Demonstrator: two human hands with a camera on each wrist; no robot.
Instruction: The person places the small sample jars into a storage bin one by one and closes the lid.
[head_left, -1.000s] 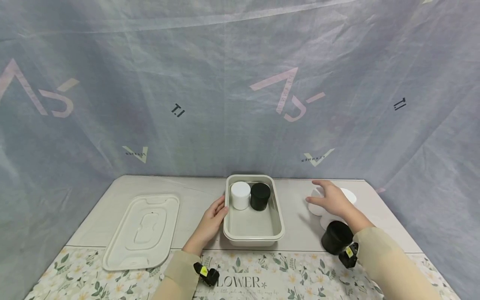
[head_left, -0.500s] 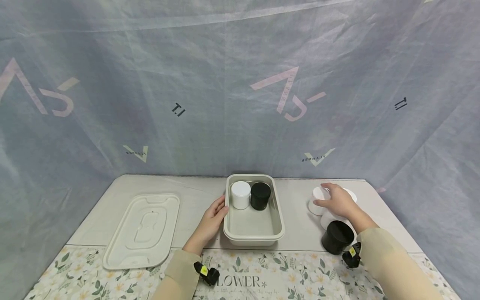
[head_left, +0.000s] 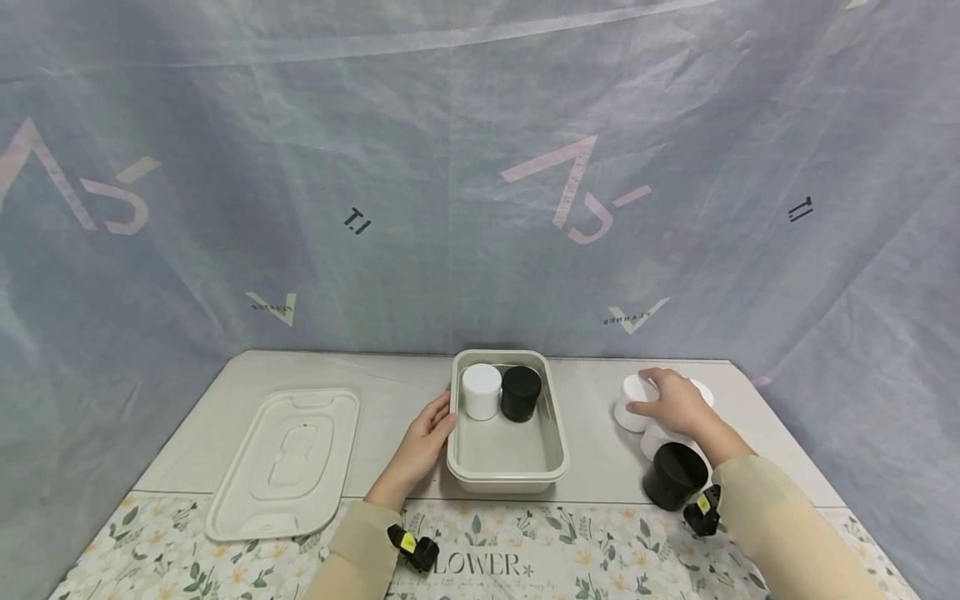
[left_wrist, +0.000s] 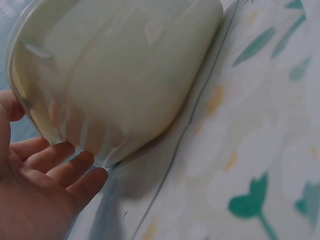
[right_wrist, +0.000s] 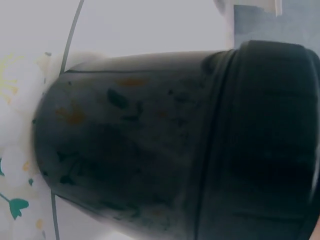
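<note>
My left hand [head_left: 422, 437] rests against the left wall of a pale grey plastic box [head_left: 512, 482]. In the left wrist view its fingers [left_wrist: 75, 167] lie along the box's outer side. Inside the box, a white jar [head_left: 482, 392] and a black jar [head_left: 521, 392] stand side by side at the back. My right hand [head_left: 675, 404] grips another white jar [head_left: 632, 407] from above, thumb at its near side. Close by are two more white jars, one in front [head_left: 654, 442] and one partly hidden behind the hand [head_left: 705, 390]. A black jar [right_wrist: 125, 145] fills the right wrist view.
A flat pale grey lid [head_left: 288, 467] lies on the left of the table, overlapping the floral-patterned front strip [head_left: 540, 542]. The second black jar [head_left: 675, 477] stands beneath my right wrist. A grey-blue curtain [head_left: 465, 208] hangs behind the table's back edge.
My right hand has moved slightly right and closed its fingers on the white jar, which has shifted a little left since half a second ago. My left hand and the box stay put.
</note>
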